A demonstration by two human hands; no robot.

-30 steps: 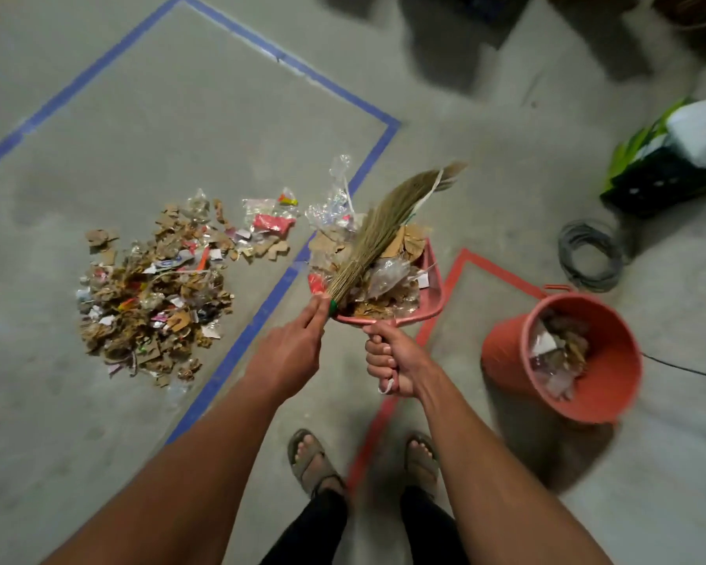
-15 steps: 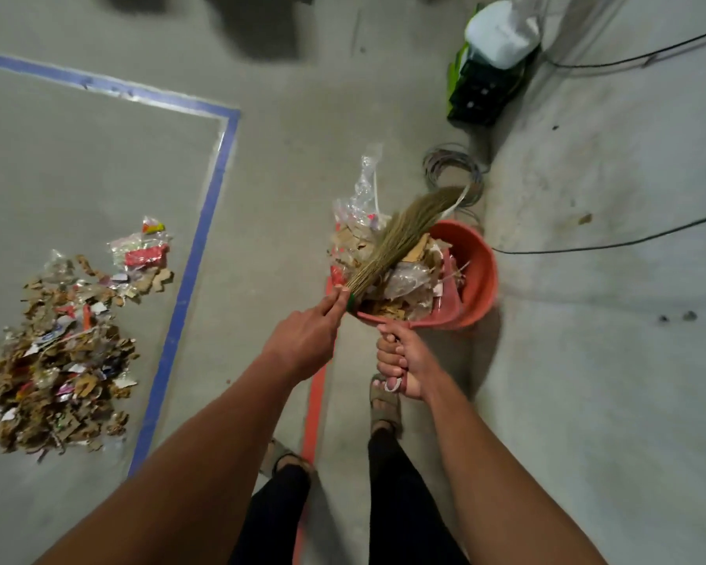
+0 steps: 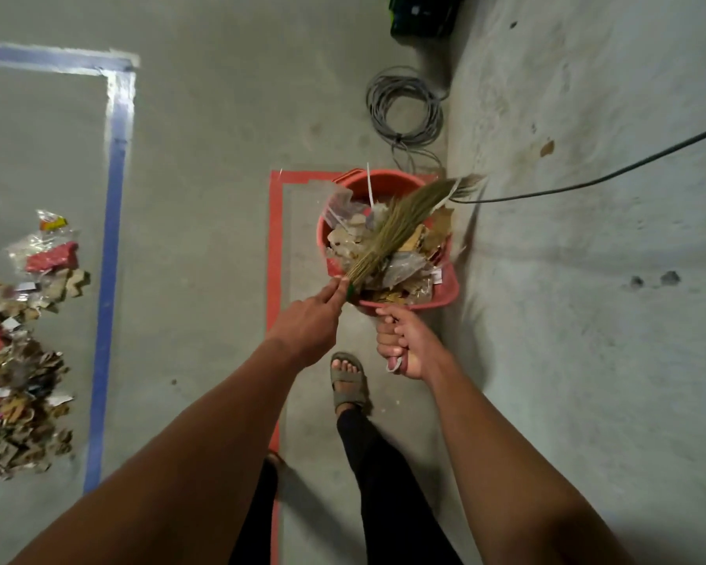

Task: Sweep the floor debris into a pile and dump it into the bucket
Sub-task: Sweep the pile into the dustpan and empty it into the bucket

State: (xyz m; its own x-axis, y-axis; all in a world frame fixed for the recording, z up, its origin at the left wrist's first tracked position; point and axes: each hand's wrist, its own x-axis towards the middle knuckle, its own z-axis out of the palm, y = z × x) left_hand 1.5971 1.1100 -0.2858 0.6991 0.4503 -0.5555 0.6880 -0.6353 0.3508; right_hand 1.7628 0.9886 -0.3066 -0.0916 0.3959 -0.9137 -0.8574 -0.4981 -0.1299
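Holding: the right hand (image 3: 402,340) has its fingers curled tight round the handle of the dustpan (image 3: 445,293), a firm grip that carries the full load.
Broom: the left hand (image 3: 308,320) holds the broom (image 3: 400,226) at its green-bound neck, fingers mostly straight along it; how far the thumb closes under it I cannot tell.
Broom axis: the bristles run from the left hand up and to the right, lying flat over the debris in the pan, the tips reaching past the far rim of the bucket (image 3: 384,181).
Debris in pan: cardboard bits and clear plastic are heaped in the pan, pressed down by the bristles.
Key relation: the pan sits directly over the bucket mouth, just ahead of the right hand; the pan's open lip points away from the person, toward the far side of the bucket.
Nearer hand: the right hand is the one that controls the tipping; the left one only guards and pushes.
Step, as I judge: tilt the pan forward by raising the handle, and rake the load out along the broom's line.
Risk: light plastic may slip over the rim to the floor.
Left to do: a big pile (image 3: 17,385) lies well apart at the left, past the blue tape (image 3: 111,238).
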